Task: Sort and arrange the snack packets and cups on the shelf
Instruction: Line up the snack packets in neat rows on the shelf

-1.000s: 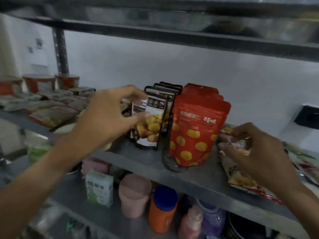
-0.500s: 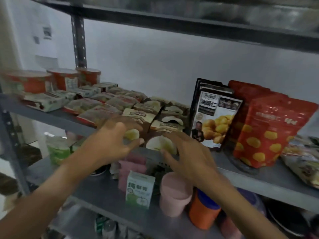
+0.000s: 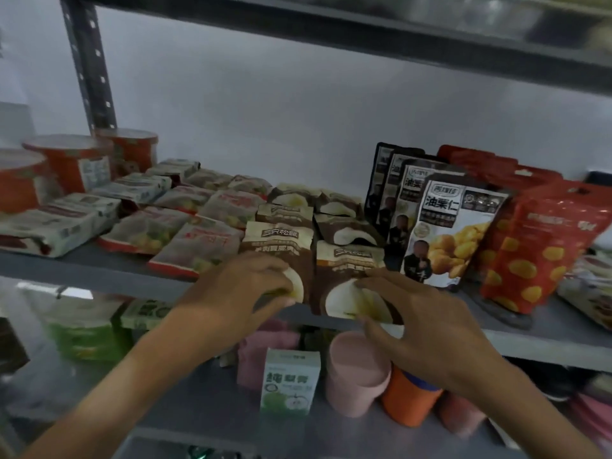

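Both hands (image 3: 238,289) curled on brown packets (image 3: 278,246)

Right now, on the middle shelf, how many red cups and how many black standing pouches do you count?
Red cups: 3
Black standing pouches: 4
Total: 7

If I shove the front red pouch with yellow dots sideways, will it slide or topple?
Probably topple. The red pouch stands upright on a narrow base, tall for its footprint, and already leans a little. It looks like soft film, so it would likely buckle rather than slide stiffly. The pouches behind may stop a backward fall, not a sideways one.
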